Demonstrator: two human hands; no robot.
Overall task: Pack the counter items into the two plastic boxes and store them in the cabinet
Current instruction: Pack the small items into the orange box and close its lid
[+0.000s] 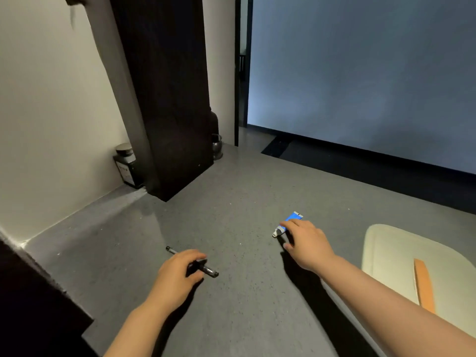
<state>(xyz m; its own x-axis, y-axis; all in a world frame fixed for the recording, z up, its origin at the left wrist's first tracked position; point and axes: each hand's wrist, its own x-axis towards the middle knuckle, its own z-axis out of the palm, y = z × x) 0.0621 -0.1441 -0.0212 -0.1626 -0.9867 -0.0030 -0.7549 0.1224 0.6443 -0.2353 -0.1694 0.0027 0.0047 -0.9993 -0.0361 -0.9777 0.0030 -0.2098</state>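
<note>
A black pen (pixel 206 269) lies on the grey counter (pixel 231 215), and my left hand (pixel 177 271) grips its middle with curled fingers. Further right, a small blue tube (pixel 289 222) with a grey cap lies on the counter. My right hand (pixel 305 243) reaches over it, its index finger and thumb closing around the tube's lower part. No plastic box is in view.
A dark wooden post (pixel 170 99) stands at the back. A dark jar with a metal lid (pixel 126 163) sits by the wall left of it, a small metal cup (pixel 217 145) behind it. A cream tray (pixel 391 264) holding an orange strip (pixel 423 284) lies at the right.
</note>
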